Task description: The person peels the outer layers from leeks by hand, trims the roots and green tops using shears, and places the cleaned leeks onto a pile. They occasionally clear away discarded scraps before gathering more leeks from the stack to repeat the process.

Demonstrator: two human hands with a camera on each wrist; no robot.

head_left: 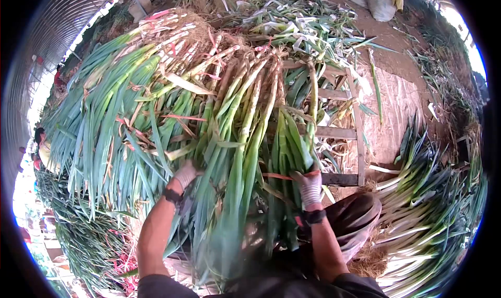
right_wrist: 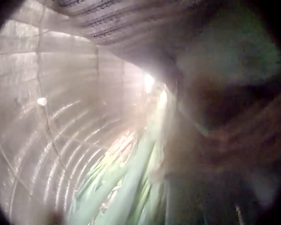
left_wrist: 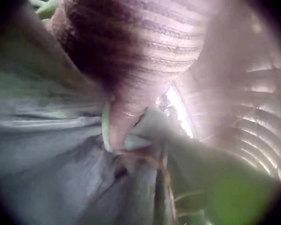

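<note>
1. Leeks lie heaped across the centre and left, roots far, green leaves near, beside a slatted frame.
2. Left hand (in a ribbed glove) reaches among the leaves; its fingertips are hidden, so I cannot tell whether they pinch.
3. Right hand touches leaves by an orange strip; its finger hold is unclear.
4. White-stalked leeks lie right.
</note>
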